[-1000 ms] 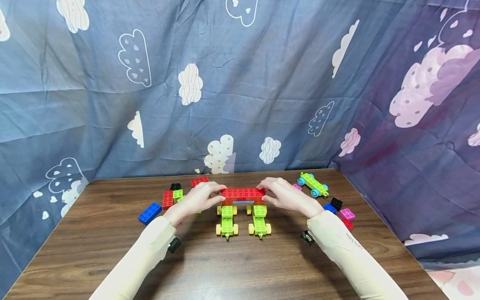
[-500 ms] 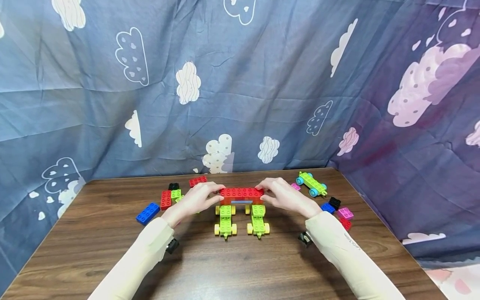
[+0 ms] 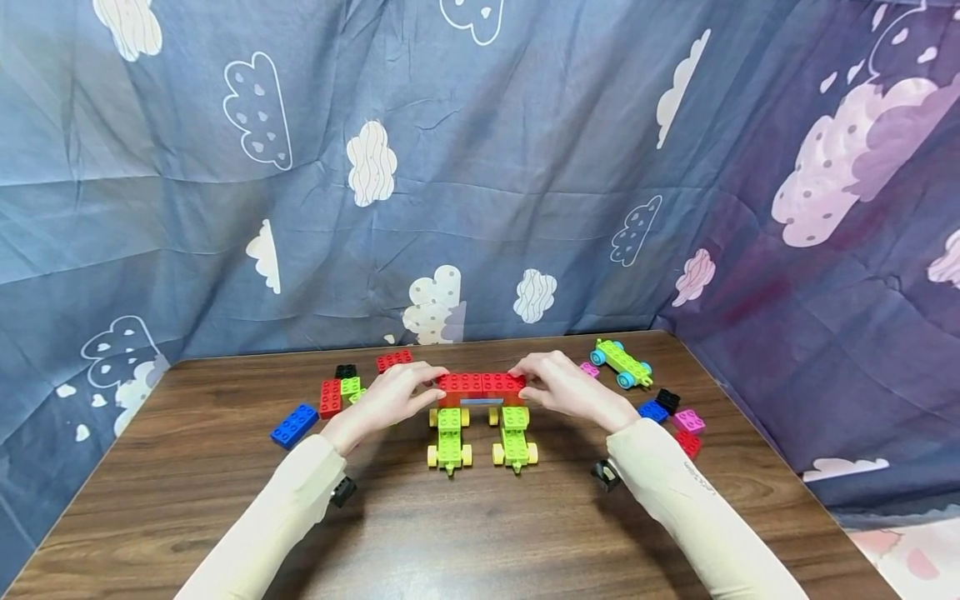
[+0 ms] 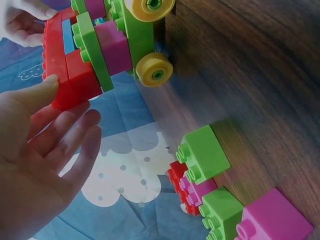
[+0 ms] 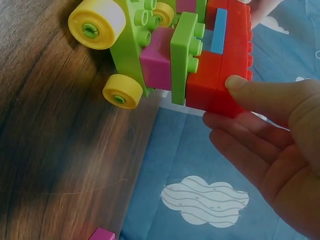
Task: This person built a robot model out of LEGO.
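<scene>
Two lime-green toy car bases with yellow wheels, a left one [image 3: 450,446] and a right one [image 3: 515,446], stand side by side on the table. Each carries a pink block [image 4: 113,47] and a green plate [image 5: 184,57]. Across both lies a bridge of red building bricks [image 3: 480,385], two of them end to end on top, with a blue piece [image 5: 218,31] in the layer below. My left hand [image 3: 396,400] holds the left end of the bridge between thumb and fingers. At the right end, my right hand [image 3: 572,392] grips it the same way.
Left on the table are a blue brick [image 3: 295,426], a red brick [image 3: 330,398], a black brick [image 3: 346,372] and green ones. Back right stands another green car base [image 3: 622,362] with blue wheels, near pink, black, blue and red bricks [image 3: 687,442]. A cloud-print cloth hangs behind.
The head view has shifted slightly, so everything sits a little further left. Both hands keep their hold on the red bricks, and the cars stay put.
</scene>
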`<state>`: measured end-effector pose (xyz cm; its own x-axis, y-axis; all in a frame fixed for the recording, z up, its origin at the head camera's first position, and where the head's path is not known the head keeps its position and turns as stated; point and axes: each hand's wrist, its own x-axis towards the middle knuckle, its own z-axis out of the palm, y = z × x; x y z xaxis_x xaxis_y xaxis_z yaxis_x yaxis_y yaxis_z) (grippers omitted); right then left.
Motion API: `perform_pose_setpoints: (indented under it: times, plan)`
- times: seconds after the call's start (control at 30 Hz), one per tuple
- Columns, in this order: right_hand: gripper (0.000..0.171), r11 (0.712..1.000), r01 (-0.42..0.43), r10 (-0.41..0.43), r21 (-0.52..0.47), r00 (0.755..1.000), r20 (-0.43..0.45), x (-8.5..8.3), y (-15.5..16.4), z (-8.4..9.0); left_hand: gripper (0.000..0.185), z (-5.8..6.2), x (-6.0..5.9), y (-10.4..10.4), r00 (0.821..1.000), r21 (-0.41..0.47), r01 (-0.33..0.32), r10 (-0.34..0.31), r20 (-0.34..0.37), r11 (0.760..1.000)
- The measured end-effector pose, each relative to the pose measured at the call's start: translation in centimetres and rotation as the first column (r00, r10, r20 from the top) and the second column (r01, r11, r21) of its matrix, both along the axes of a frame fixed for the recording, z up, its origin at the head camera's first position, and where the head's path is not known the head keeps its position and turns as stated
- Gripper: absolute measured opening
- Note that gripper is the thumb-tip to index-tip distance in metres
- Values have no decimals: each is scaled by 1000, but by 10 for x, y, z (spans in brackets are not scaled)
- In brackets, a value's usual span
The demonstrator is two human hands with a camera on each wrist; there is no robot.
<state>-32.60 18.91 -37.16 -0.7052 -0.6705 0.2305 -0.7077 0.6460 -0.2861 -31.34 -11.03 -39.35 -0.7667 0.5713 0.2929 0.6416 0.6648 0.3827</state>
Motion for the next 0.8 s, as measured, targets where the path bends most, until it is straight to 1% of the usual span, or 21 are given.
perform_pose_setpoints:
  times: [0.2,0.37,0.53,0.77,0.8]
  plan:
    - [24,1000,-20,20,13,999,-48,2,0,0,38,-1,0,1,1000,19,19,-18,-21,1000]
    - [24,999,-30,31,23,997,-74,3,0,-1,37,-1,2,1,999,9,24,-24,-49,1000]
    - [24,999,-28,30,24,997,-72,3,0,-1,37,-1,3,1,997,-7,18,-18,-69,1000]
    - [23,1000,-14,16,23,998,-59,3,-1,-2,35,0,6,4,990,-23,3,-6,-138,1000]
    - [23,1000,-15,16,23,998,-61,3,-1,-2,35,0,6,4,991,-23,0,-3,-137,1000]
